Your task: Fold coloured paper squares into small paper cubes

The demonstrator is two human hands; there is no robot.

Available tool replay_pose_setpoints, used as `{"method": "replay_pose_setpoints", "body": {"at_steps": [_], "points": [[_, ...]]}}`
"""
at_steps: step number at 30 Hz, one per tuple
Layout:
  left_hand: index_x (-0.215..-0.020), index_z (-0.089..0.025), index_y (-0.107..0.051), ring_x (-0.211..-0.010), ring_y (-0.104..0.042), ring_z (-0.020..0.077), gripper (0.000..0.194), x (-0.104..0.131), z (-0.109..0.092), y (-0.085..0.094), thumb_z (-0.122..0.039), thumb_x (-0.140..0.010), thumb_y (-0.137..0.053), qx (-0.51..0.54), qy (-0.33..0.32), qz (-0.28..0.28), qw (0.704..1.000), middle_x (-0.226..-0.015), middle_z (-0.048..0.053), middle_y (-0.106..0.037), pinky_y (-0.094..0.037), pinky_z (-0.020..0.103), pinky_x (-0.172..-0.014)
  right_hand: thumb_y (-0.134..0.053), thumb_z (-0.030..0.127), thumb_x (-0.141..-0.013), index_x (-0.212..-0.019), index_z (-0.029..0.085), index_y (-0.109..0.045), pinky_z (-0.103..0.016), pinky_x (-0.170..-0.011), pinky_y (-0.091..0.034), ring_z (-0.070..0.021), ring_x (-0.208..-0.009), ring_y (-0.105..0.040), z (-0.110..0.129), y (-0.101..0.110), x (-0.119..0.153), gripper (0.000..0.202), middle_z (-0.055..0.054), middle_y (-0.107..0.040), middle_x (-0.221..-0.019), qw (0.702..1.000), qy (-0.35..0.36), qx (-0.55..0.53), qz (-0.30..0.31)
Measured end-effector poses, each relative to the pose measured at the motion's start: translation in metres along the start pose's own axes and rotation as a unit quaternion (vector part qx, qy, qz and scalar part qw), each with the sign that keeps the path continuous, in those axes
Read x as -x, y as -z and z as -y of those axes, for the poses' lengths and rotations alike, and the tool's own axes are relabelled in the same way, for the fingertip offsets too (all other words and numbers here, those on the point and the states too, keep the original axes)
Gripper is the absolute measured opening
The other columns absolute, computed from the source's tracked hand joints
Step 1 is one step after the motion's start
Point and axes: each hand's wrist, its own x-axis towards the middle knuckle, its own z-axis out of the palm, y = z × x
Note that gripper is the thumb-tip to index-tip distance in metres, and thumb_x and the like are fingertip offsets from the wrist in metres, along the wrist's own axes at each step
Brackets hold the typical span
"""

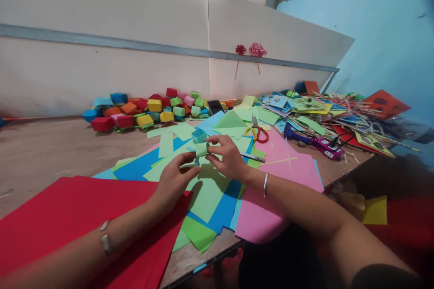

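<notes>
Forearms point(111, 235) cut off by bottom edge, power-strip point(330, 148) lettering too small.

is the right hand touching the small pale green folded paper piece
Touching: the head view shows the right hand pinching the pale green folded paper piece at its right edge.

ok quick ct: 1 left hand point(176, 175), 1 right hand point(228, 157), 1 pale green box point(202, 149) btwn them, 2 bracelets point(266, 184), 2 pom-pom flowers point(258, 50), 1 phone point(215, 107), 1 power strip point(328, 148). piled boxes point(125, 121) = lots, overlap too much for exact no.
</notes>
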Motion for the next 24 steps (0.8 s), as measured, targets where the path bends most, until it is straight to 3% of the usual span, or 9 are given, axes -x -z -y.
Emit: {"method": "replay_pose_setpoints", "body": {"at_steps": [3,7,11,14,18,21,24], "points": [[-0.095,-0.02,-0.06,-0.094,-0.065,0.0279,0.05,-0.009,0.004,0.004,-0.041,-0.056,-0.082,-0.077,-0.042,-0.035,0.995,-0.106,0.008,-0.062,-0.054,0.04,-0.078,-0.067,0.016,-0.086,-0.087,0.02,-0.076,-0.039,-0.092,-0.049,-0.0222,-0.104,-0.061,-0.003,-0.004,0.001,0.01,-0.009,-0.069,-0.109,1.0,-0.01,-0.014,0.019],[-0.103,-0.023,-0.063,-0.117,-0.055,0.0358,0.053,-0.02,0.01,0.01,-0.038,-0.056,-0.083,-0.205,-0.175,-0.04,0.962,-0.113,0.011,-0.062,-0.049,0.047,-0.093,-0.066,0.015,-0.087,-0.088,0.021,-0.078,-0.036,-0.089,-0.051,-0.0196,-0.1,-0.063,-0.003,-0.01,0.004,0.013,-0.008,-0.071,-0.107,0.999,-0.003,-0.028,0.036],[-0.113,-0.028,-0.068,-0.131,-0.046,0.0393,0.048,-0.02,0.01,0.013,-0.029,-0.065,-0.076,-0.311,-0.294,0.012,0.904,-0.135,0.012,-0.057,-0.031,0.055,-0.111,-0.061,0.013,-0.089,-0.093,0.021,-0.078,-0.036,-0.093,-0.051,-0.0195,-0.103,-0.063,-0.006,-0.004,0.0,0.02,-0.008,-0.072,-0.108,1.0,0.004,-0.021,0.001],[-0.107,-0.035,-0.073,-0.142,-0.036,0.0377,0.036,-0.016,0.008,0.012,-0.022,-0.074,-0.067,-0.374,-0.369,0.072,0.848,-0.145,0.006,-0.054,-0.019,0.056,-0.116,-0.057,0.011,-0.088,-0.094,0.021,-0.079,-0.038,-0.094,-0.051,-0.0209,-0.105,-0.063,-0.02,0.014,-0.011,0.025,-0.008,-0.072,-0.108,0.998,-0.017,0.008,-0.053],[-0.104,-0.039,-0.074,-0.146,-0.032,0.0352,0.035,-0.021,0.016,0.011,-0.018,-0.078,-0.062,-0.434,-0.397,0.138,0.797,-0.138,0.001,-0.063,-0.006,0.058,-0.119,-0.055,0.008,-0.086,-0.092,0.018,-0.079,-0.039,-0.094,-0.051,-0.0222,-0.102,-0.064,-0.045,0.037,-0.025,0.027,-0.01,-0.072,-0.105,0.989,-0.082,0.059,-0.112],[-0.088,-0.035,-0.076,-0.14,-0.042,0.0372,0.018,-0.03,0.026,0.015,-0.025,-0.082,-0.062,-0.448,-0.415,0.13,0.781,-0.125,0.003,-0.072,-0.008,0.06,-0.117,-0.058,0.005,-0.081,-0.086,0.019,-0.08,-0.037,-0.091,-0.052,-0.0213,-0.096,-0.065,-0.057,0.042,-0.028,0.027,-0.008,-0.074,-0.1,0.985,-0.136,0.088,-0.064],[-0.08,-0.031,-0.074,-0.132,-0.052,0.0376,0.015,-0.036,0.031,0.02,-0.027,-0.085,-0.061,-0.461,-0.439,0.108,0.763,-0.113,0.004,-0.076,-0.014,0.06,-0.116,-0.057,0.005,-0.082,-0.091,0.018,-0.08,-0.033,-0.093,-0.051,-0.0206,-0.098,-0.066,-0.062,0.047,-0.03,0.027,-0.008,-0.075,-0.103,0.975,-0.179,0.131,0.019]]}}
